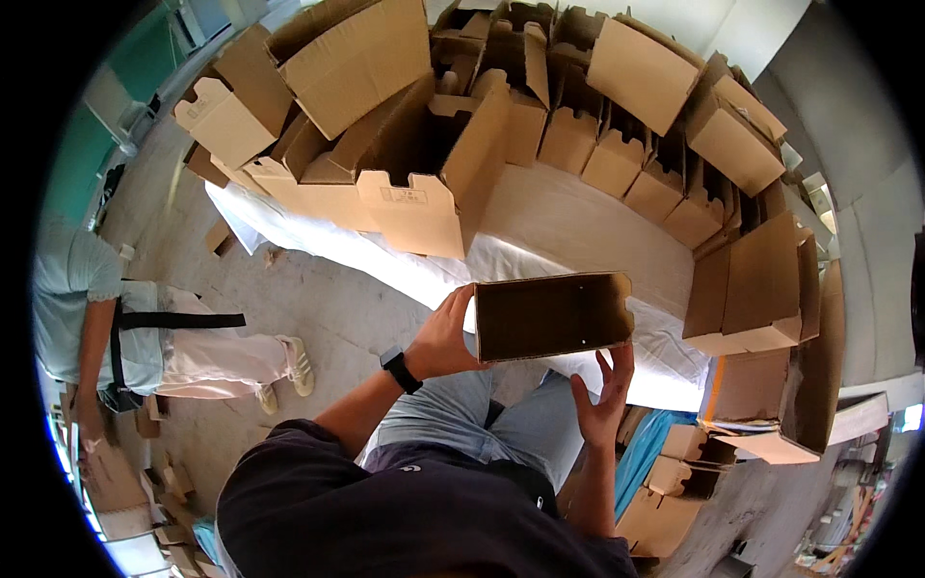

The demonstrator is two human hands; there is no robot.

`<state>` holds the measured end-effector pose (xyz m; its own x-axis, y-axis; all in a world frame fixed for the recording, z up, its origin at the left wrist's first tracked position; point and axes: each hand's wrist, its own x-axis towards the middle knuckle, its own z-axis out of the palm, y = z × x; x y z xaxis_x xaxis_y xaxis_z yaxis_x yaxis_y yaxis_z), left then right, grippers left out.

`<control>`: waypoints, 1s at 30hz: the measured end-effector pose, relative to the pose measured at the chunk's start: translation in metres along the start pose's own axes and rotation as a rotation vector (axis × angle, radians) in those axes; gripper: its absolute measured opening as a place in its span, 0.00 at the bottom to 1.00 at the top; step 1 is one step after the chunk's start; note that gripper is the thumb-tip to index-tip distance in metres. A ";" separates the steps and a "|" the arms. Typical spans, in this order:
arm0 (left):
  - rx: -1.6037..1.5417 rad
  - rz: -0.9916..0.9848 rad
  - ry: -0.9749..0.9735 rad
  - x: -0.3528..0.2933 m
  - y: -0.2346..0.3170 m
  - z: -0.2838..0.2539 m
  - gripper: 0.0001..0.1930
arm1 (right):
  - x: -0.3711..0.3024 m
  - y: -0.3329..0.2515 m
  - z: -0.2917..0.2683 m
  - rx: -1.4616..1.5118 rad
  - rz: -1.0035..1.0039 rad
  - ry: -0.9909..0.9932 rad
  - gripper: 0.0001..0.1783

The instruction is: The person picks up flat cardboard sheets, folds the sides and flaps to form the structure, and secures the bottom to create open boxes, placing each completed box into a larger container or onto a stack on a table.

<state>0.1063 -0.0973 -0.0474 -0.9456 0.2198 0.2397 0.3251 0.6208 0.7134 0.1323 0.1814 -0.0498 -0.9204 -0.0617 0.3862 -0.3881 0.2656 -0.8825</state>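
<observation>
An open-topped cardboard box (554, 318) is held over the near edge of the white-covered table, its shadowed inside facing up. My left hand (446, 332), with a dark watch at the wrist, grips the box's left end; some of its fingers are hidden behind the wall. At the lower right corner is my right hand (607, 395). Its thumb and index finger are spread apart, off the cardboard, while other fingertips reach the corner and seem to touch it. A notched cutout shapes the box's right end.
Several open cardboard boxes (409, 217) line the far side of the table (568, 207), some stacked. More boxes stand at the right (747, 289), and others lie below beside a blue plastic sheet (647, 458). On the left, another person (145, 328) stands near cardboard pieces.
</observation>
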 end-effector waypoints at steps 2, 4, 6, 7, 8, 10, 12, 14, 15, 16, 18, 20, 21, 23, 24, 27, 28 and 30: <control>-0.012 0.047 0.012 0.004 0.004 -0.007 0.53 | 0.001 -0.001 -0.002 0.085 -0.014 0.035 0.48; -0.066 0.069 0.016 0.007 0.012 -0.016 0.52 | 0.005 -0.014 -0.001 0.131 0.014 0.071 0.47; -0.289 -0.054 -0.024 0.009 0.025 -0.023 0.52 | 0.007 -0.021 -0.003 0.185 -0.013 0.072 0.46; -0.393 -0.097 -0.044 0.009 0.028 -0.026 0.52 | 0.008 -0.023 -0.003 0.211 -0.026 0.074 0.46; -0.496 -0.142 -0.058 0.009 0.032 -0.029 0.52 | 0.009 -0.023 -0.002 0.196 -0.027 0.087 0.45; -0.651 -0.174 -0.069 0.010 0.039 -0.033 0.51 | 0.008 -0.020 -0.003 0.214 0.001 0.092 0.45; -0.739 -0.176 -0.042 0.016 0.049 -0.040 0.48 | 0.006 -0.018 -0.004 0.237 0.031 0.095 0.45; -0.601 0.027 0.006 0.042 0.064 -0.063 0.39 | 0.004 -0.018 -0.006 0.244 0.053 0.121 0.45; -0.668 0.075 -0.017 0.064 0.080 -0.083 0.34 | 0.004 -0.018 -0.008 0.238 0.058 0.129 0.45; -0.554 0.170 0.020 0.087 0.083 -0.096 0.38 | 0.004 -0.020 -0.009 0.235 0.065 0.137 0.45; -0.840 0.178 0.132 0.136 0.087 -0.108 0.50 | 0.004 -0.022 -0.012 0.223 0.067 0.144 0.44; -0.735 0.164 0.255 0.188 0.088 -0.132 0.47 | 0.001 -0.022 -0.013 0.226 0.097 0.154 0.44; -0.713 0.216 0.352 0.212 0.089 -0.142 0.44 | -0.001 -0.022 -0.014 0.229 0.110 0.162 0.44; -0.616 0.113 0.381 0.258 0.076 -0.160 0.38 | -0.005 -0.019 -0.016 0.250 0.132 0.166 0.44; -0.550 0.004 0.531 0.274 0.071 -0.163 0.40 | -0.007 -0.018 -0.017 0.268 0.139 0.162 0.44; -0.235 -0.353 0.745 0.336 -0.004 -0.174 0.60 | -0.011 -0.016 -0.018 0.301 0.149 0.119 0.43; -0.153 -0.476 0.757 0.345 -0.003 -0.171 0.61 | -0.011 -0.017 -0.019 0.302 0.151 0.129 0.43; 0.024 -0.724 0.778 0.351 0.008 -0.166 0.63 | -0.013 -0.017 -0.024 0.303 0.179 0.128 0.42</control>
<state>-0.2240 -0.1404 0.1520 -0.6560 -0.7443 0.1250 -0.3249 0.4279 0.8434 0.1523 0.2005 -0.0338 -0.9689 0.0860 0.2318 -0.2356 -0.0365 -0.9712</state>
